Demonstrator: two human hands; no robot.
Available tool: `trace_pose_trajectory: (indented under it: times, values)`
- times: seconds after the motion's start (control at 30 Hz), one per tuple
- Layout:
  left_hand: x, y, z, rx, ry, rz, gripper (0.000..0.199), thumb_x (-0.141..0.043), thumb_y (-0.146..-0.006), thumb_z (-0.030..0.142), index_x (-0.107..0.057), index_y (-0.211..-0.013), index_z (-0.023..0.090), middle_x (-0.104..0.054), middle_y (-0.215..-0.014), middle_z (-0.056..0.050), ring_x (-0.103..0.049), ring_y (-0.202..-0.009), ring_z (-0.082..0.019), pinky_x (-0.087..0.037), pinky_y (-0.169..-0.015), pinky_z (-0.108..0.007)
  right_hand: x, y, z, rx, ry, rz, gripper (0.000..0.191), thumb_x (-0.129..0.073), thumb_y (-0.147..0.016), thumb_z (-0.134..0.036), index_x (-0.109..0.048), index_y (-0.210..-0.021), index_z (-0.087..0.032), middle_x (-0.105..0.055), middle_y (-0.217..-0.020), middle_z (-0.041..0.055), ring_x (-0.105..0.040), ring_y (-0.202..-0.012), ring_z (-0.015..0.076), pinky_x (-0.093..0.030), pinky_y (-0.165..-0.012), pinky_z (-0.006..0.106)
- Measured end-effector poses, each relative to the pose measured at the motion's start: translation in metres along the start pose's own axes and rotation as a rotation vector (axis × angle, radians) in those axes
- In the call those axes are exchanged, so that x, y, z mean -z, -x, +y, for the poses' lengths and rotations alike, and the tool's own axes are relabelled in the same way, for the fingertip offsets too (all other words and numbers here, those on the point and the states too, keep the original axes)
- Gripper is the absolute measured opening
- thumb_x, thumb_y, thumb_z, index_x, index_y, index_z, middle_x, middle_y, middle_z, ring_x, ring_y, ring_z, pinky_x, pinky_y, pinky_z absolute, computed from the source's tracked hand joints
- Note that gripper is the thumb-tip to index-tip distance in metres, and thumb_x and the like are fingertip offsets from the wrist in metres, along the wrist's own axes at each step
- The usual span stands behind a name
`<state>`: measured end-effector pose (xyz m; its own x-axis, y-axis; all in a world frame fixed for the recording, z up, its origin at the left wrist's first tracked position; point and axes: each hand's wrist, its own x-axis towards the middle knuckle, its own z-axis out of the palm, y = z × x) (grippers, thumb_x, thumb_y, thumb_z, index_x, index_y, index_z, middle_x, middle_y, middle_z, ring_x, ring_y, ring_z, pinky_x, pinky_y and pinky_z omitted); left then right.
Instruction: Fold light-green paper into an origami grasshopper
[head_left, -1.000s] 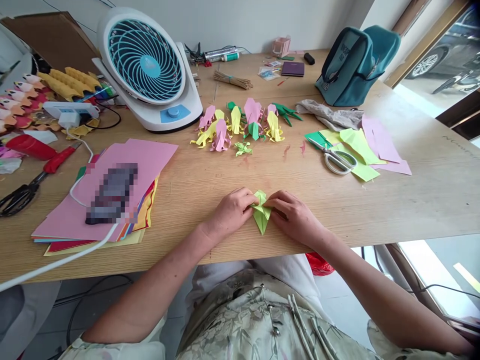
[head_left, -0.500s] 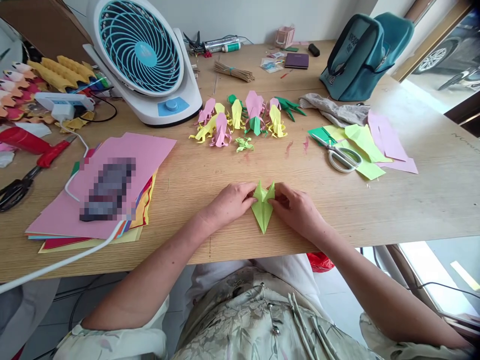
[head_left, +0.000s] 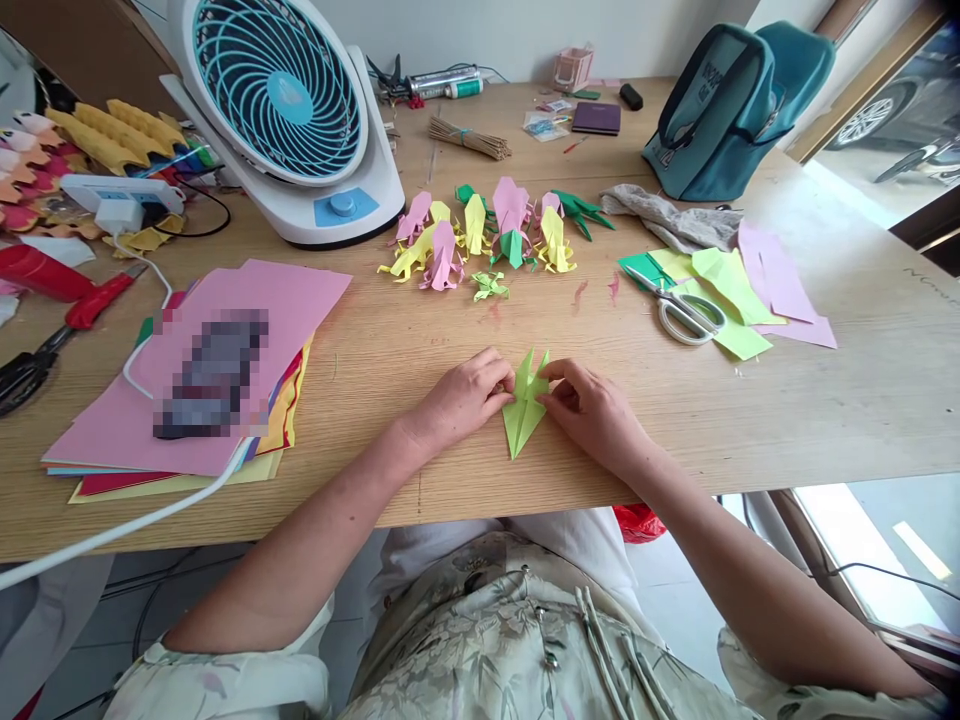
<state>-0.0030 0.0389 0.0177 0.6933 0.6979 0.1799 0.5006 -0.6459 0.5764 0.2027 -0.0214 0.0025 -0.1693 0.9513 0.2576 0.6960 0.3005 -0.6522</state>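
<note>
A light-green folded paper point(head_left: 523, 415) lies near the table's front edge, its long point toward me and two shorter points facing away. My left hand point(head_left: 466, 393) pinches its left edge between thumb and fingers. On the other side my right hand point(head_left: 589, 405) grips the right edge, thumb and index finger close together. Beyond the hands sits a small light-green folded figure point(head_left: 490, 286). Behind it stands a group of folded paper figures in pink point(head_left: 442, 258), yellow point(head_left: 553, 240) and green.
White-handled scissors point(head_left: 686, 312) rest on green and pink paper pieces point(head_left: 780, 280) at right. To the left, a pile of coloured sheets point(head_left: 300, 290) carries a blurred dark object and a white cable. A fan point(head_left: 289, 100) and a teal bag point(head_left: 709, 120) stand farther back.
The folded paper has turned slightly, its near point swinging left and its far points tilting right. Both hands keep hold of its edges.
</note>
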Motion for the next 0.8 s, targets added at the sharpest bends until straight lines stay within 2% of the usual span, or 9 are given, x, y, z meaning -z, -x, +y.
trace_pose_trajectory:
  times: [0.1,0.17,0.33,0.43,0.53,0.63,0.8]
  values:
    - [-0.004,0.005,-0.004,-0.039,0.007,0.039,0.011,-0.066,-0.086,0.009,-0.057,-0.084,0.016,-0.053,-0.093,-0.001,-0.055,-0.075,-0.011,-0.044,-0.070,-0.024,-0.001,0.000,0.003,0.075,-0.015,0.020,0.016,-0.060,-0.087,-0.014,-0.061,-0.102,-0.021,-0.060,-0.101,0.0051,-0.060,-0.067,0.0123,-0.052,-0.067,0.029]
    - [-0.007,0.008,-0.005,-0.081,-0.015,0.067,0.009,-0.064,-0.087,0.008,-0.058,-0.085,0.016,-0.053,-0.094,-0.002,-0.056,-0.076,-0.012,-0.046,-0.071,-0.024,-0.001,0.001,0.005,0.099,-0.027,0.035,0.016,-0.061,-0.088,-0.015,-0.063,-0.102,-0.021,-0.056,-0.108,0.0072,-0.060,-0.069,0.0116,-0.054,-0.067,0.029]
    - [-0.013,0.017,-0.005,-0.214,-0.114,0.130,0.010,-0.054,-0.094,0.010,-0.063,-0.094,0.015,-0.057,-0.097,-0.006,-0.059,-0.087,-0.015,-0.050,-0.079,-0.027,-0.003,0.002,0.008,0.135,0.014,0.032,0.012,-0.062,-0.090,-0.018,-0.065,-0.100,-0.021,-0.055,-0.096,0.0055,-0.059,-0.069,0.0133,-0.053,-0.066,0.030]
    - [-0.016,0.022,-0.004,-0.275,-0.183,0.181,0.015,-0.050,-0.097,0.013,-0.064,-0.098,0.015,-0.059,-0.100,-0.007,-0.059,-0.094,-0.016,-0.051,-0.084,-0.028,-0.002,0.002,0.008,0.163,0.048,0.020,0.011,-0.059,-0.091,-0.017,-0.066,-0.099,-0.021,-0.060,-0.095,0.0063,-0.061,-0.077,0.0171,-0.052,-0.070,0.032]
    - [-0.016,0.024,-0.001,-0.293,-0.251,0.209,0.019,-0.047,-0.099,0.015,-0.065,-0.098,0.016,-0.059,-0.100,-0.008,-0.058,-0.095,-0.017,-0.051,-0.085,-0.030,-0.001,0.003,0.008,0.169,0.021,0.006,0.017,-0.055,-0.091,-0.012,-0.066,-0.101,-0.021,-0.064,-0.102,0.0073,-0.063,-0.086,0.0186,-0.051,-0.075,0.032]
    - [-0.015,0.024,0.002,-0.301,-0.307,0.188,0.021,-0.045,-0.100,0.015,-0.066,-0.100,0.016,-0.059,-0.100,-0.008,-0.055,-0.095,-0.018,-0.050,-0.086,-0.030,0.001,0.004,0.007,0.145,-0.008,0.006,0.020,-0.054,-0.090,-0.010,-0.066,-0.103,-0.020,-0.064,-0.104,0.0077,-0.063,-0.087,0.0181,-0.052,-0.075,0.031]
    - [-0.013,0.025,0.006,-0.263,-0.407,0.162,0.026,-0.042,-0.100,0.016,-0.068,-0.096,0.016,-0.056,-0.087,-0.007,-0.051,-0.085,-0.019,-0.048,-0.078,-0.030,0.001,0.005,0.006,0.146,-0.005,0.013,0.022,-0.053,-0.089,-0.010,-0.065,-0.104,-0.021,-0.064,-0.105,0.0078,-0.064,-0.088,0.0186,-0.053,-0.075,0.032]
